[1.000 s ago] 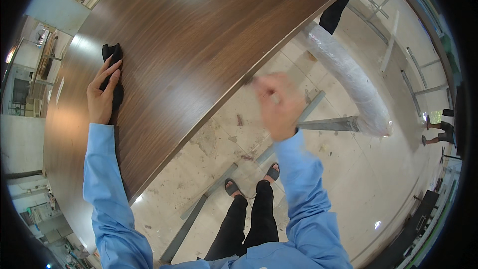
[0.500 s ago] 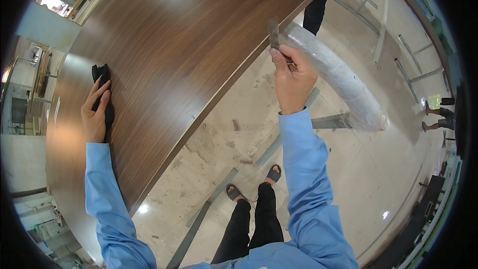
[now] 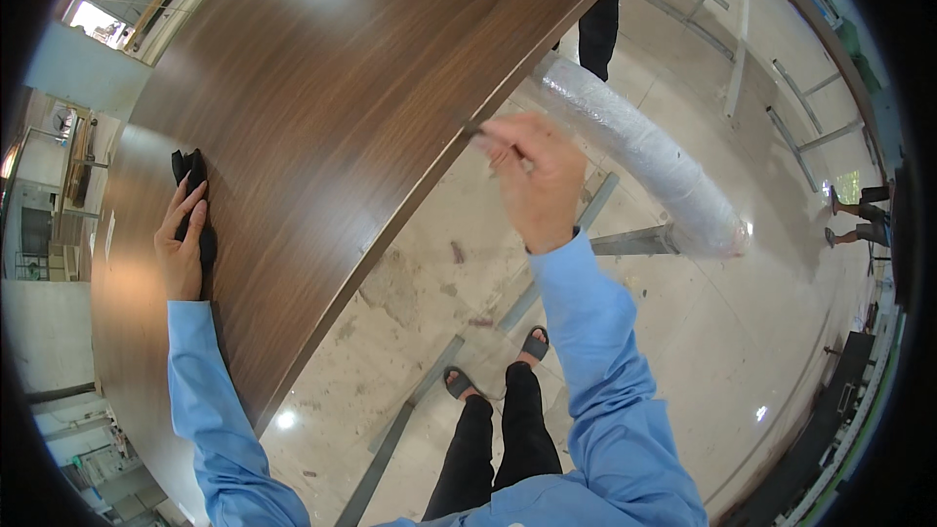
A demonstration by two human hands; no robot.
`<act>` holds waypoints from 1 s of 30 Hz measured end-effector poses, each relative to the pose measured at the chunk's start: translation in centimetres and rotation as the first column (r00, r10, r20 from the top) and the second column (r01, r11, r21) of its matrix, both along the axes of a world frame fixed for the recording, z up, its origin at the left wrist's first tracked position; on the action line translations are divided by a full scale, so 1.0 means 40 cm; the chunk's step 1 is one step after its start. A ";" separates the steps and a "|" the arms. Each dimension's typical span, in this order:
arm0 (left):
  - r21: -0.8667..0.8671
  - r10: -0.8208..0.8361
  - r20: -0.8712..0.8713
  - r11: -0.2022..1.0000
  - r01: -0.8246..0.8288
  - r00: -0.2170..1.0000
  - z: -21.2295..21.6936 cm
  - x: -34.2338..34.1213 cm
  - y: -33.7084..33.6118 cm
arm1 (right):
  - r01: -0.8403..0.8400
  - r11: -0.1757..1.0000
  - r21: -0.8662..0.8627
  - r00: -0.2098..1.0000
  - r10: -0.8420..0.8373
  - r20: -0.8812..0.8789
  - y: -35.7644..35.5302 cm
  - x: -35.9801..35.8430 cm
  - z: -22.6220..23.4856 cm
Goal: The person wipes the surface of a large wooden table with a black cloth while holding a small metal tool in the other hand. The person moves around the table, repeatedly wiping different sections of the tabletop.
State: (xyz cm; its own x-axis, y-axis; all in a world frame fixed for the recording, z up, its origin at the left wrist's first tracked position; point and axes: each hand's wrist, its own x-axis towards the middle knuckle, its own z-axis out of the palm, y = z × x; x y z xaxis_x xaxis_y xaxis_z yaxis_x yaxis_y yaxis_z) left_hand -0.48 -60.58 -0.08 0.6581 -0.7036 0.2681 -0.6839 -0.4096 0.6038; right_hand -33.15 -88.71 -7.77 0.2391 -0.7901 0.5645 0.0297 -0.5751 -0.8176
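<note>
A small dark tool [image 3: 473, 129] is being pinched by the right-hand grip [image 3: 537, 176], blurred, poking out at ten o'clock, right by the edge of the table [image 3: 322, 117]! Over at nine o'clock, a black cloth [image 3: 194, 171] is clasped by the left-hand grip [image 3: 183, 246], jutting toward twelve.

No lettering, label, number or sign can be read on the brown desk [image 3: 322, 137] or around it (beyond its far edge, detail shows too small).
</note>
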 end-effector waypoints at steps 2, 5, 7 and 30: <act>0.042 0.033 0.043 0.999 -0.035 0.999 0.012 -0.019 -0.008 | -0.088 0.987 -0.134 0.996 0.092 0.022 0.000 -0.005 0.002; 0.163 0.096 0.151 0.979 -0.120 0.984 0.045 -0.092 -0.043 | 0.205 0.967 -0.153 0.952 -0.233 -0.199 -0.035 -0.023 0.007; 0.244 -0.146 0.129 0.963 0.111 0.981 0.054 -0.198 -0.072 | 0.234 0.958 -0.164 0.955 -0.259 -0.147 -0.079 -0.042 0.014; 0.185 -0.365 0.243 0.927 0.326 0.899 0.020 -0.478 -0.509 | 0.068 0.970 -0.235 0.973 -0.117 -0.199 -0.228 -0.055 0.135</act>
